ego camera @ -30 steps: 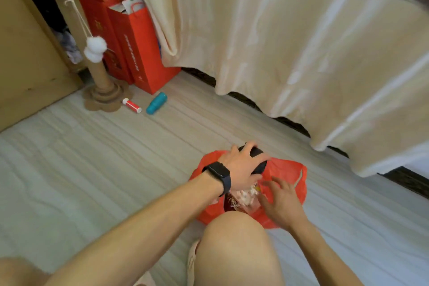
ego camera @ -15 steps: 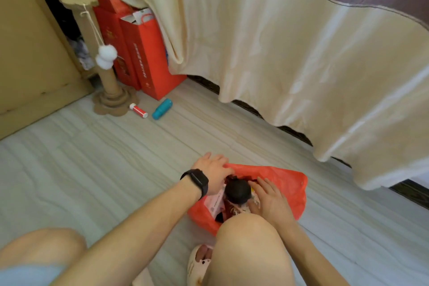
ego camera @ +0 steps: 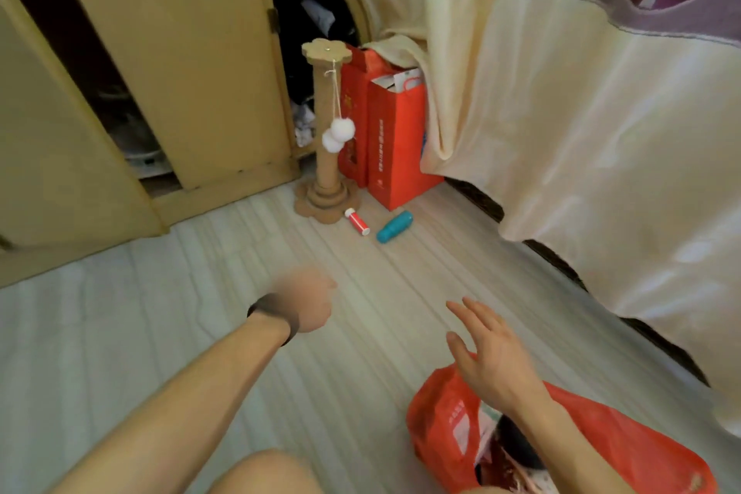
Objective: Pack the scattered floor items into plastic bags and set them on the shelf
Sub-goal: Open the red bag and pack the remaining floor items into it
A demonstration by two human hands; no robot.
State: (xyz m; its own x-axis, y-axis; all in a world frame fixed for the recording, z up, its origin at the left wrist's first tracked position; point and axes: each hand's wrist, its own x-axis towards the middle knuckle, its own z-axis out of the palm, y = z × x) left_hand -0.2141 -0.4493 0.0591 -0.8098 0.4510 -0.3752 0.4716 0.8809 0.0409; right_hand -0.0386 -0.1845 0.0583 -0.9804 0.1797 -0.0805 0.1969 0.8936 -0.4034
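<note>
Left hand: the left hand (ego camera: 308,299) was stretched forward over the floor (ego camera: 160,333), well apart from the bag. It was smeared by motion blur, so I could not tell whether its fingers were curled or straight.
Wrist: a dark watch band (ego camera: 276,319) circled the left wrist.
Right hand: the right hand (ego camera: 491,355) was spread wide, fingers straight and fanned, holding nothing. It hung over the near edge of the bag's mouth; whether it touched the plastic could not be told.
Plastic bag: an orange-red plastic bag (ego camera: 441,425) lay on the floor at the lower right, its mouth open toward the person. A dark round item (ego camera: 517,443) and some pale packaging showed inside, too unclear to name.
Loose items: a red-and-white tube (ego camera: 357,221) and a teal bottle (ego camera: 395,227) lay on their sides on the floor, close together but apart, just in front of the scratching post's base.
Scratching post: a cardboard-coloured cat scratching post (ego camera: 325,156) stood upright, with two white pom-poms (ego camera: 339,134) hanging from a string at its top.
Behind it: two red paper gift bags (ego camera: 395,148) stood upright against the curtain.
Curtain: a cream curtain (ego camera: 581,132) with a purple patterned top hung along the right side.
Cabinet: a tan cabinet (ego camera: 180,72) stood at the left with dark gaps between its panels.
Knee: a bare knee (ego camera: 264,471) showed at the bottom edge.
</note>
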